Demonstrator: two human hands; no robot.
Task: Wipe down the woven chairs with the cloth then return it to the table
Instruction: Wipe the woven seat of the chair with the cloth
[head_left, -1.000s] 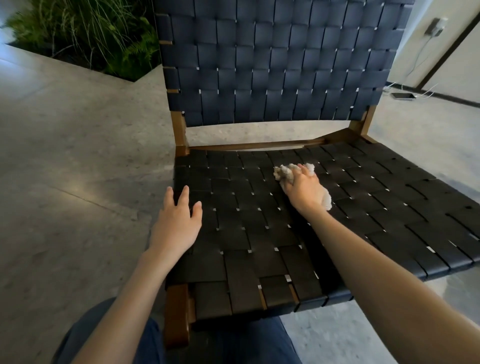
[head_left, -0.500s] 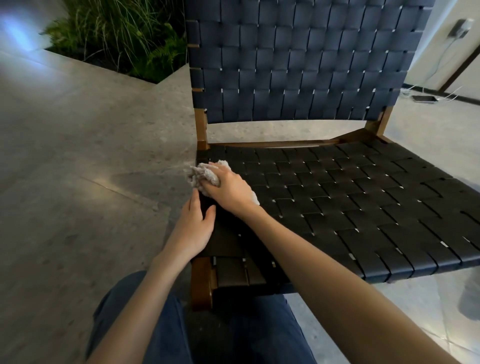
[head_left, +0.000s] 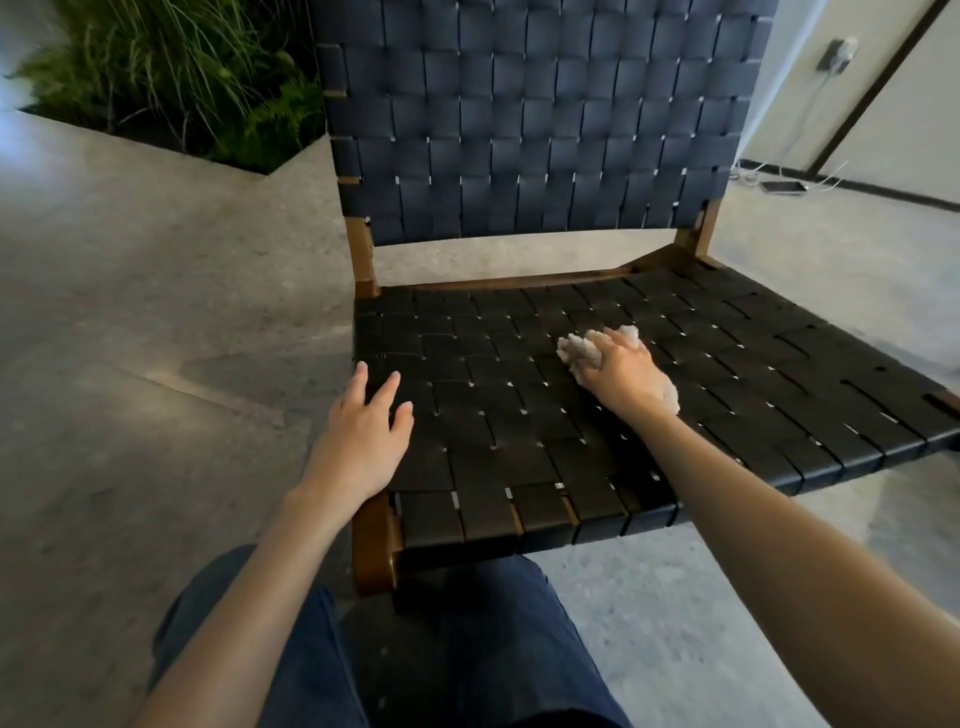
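A low chair with a seat (head_left: 727, 374) and backrest of dark woven straps on a brown wooden frame fills the head view. My right hand (head_left: 623, 371) grips a crumpled off-white cloth (head_left: 579, 348) and presses it on the middle of the seat. Cloth shows ahead of my fingers and behind my wrist. My left hand (head_left: 363, 436) lies flat with fingers spread on the seat's front left corner.
Grey stone floor surrounds the chair. A planter of green ferns and grasses (head_left: 171, 73) stands at the back left. At the back right a phone (head_left: 784, 186) lies on the floor, its white cable running up to a wall socket. My knees in dark trousers (head_left: 395, 649) touch the seat's front.
My right hand swept the cloth from the seat's left rear corner back to the middle. The left hand stayed on the front left corner. The camera swung left then back.
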